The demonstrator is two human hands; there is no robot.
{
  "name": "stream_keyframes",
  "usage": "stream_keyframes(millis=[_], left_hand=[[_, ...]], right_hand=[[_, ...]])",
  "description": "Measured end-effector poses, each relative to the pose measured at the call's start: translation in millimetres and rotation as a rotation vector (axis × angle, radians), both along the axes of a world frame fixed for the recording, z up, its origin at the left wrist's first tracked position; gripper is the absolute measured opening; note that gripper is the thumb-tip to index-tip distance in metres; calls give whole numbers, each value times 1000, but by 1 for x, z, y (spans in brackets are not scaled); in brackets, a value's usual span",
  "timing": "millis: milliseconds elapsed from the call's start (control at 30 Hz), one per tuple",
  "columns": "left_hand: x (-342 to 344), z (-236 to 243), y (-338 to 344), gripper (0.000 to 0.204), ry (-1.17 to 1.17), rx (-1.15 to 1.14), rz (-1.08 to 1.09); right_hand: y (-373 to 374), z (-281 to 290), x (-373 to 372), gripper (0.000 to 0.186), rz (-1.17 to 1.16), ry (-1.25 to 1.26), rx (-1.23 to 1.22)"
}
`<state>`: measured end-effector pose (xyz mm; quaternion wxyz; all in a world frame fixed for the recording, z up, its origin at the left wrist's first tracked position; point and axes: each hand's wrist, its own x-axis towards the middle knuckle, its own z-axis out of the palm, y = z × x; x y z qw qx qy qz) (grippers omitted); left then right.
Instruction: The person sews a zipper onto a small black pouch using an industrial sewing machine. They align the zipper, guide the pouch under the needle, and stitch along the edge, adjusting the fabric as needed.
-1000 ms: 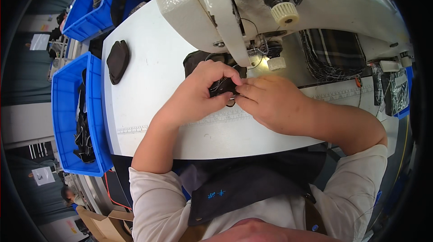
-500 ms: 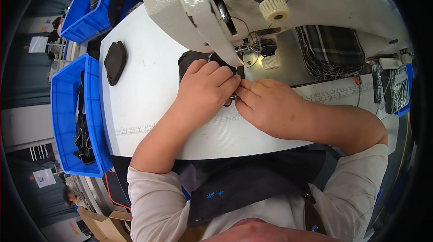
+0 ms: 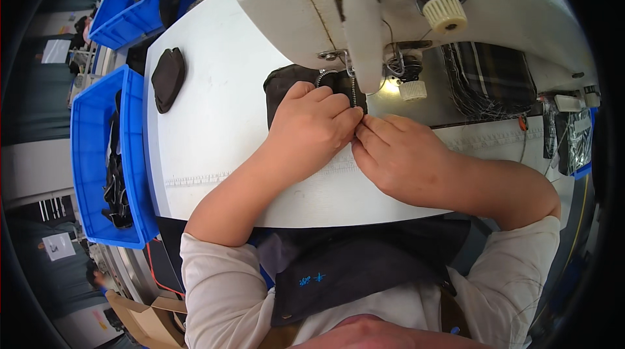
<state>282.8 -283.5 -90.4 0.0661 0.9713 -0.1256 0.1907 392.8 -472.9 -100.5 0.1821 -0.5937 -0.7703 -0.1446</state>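
Observation:
A dark brown fabric piece (image 3: 278,88) with a metal zipper (image 3: 353,92) lies on the white table under the sewing machine (image 3: 293,10). My left hand (image 3: 309,124) is closed over its front part, fingers curled onto the cloth beside the zipper. At the zipper's near end my right hand (image 3: 400,157) pinches the edge of the same piece, its fingertips meeting those of my left hand. What lies between the fingertips is hidden. The machine's arm covers the needle area.
Another dark fabric piece (image 3: 168,80) lies at the table's left. Plaid cloth pieces (image 3: 491,79) are stacked right of the machine's lit plate. A blue bin (image 3: 135,173) with dark strips stands left; another blue bin (image 3: 124,20) is behind it. A ruler strip (image 3: 195,180) crosses the table.
The machine appears further right in the view, and both hands with the fabric sit slightly right. More of the zipper teeth shows. The small metal part below my fingertips is now out of sight.

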Motion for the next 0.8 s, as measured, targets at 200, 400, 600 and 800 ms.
stream_keyframes(millis=[200, 400, 600, 800], left_hand=[[0, 0, -5, 12, -18, -7, 19], [3, -2, -1, 15, -12, -1, 65], [7, -5, 3, 29, -29, -17, 67], [6, -5, 1, 28, -11, -109, 62]], right_hand=[[-2, 8, 1, 20, 24, 17, -59], [1, 6, 0, 25, -30, 2, -69], [3, 1, 2, 32, -55, 3, -27], [2, 2, 1, 31, -81, -18, -37]])
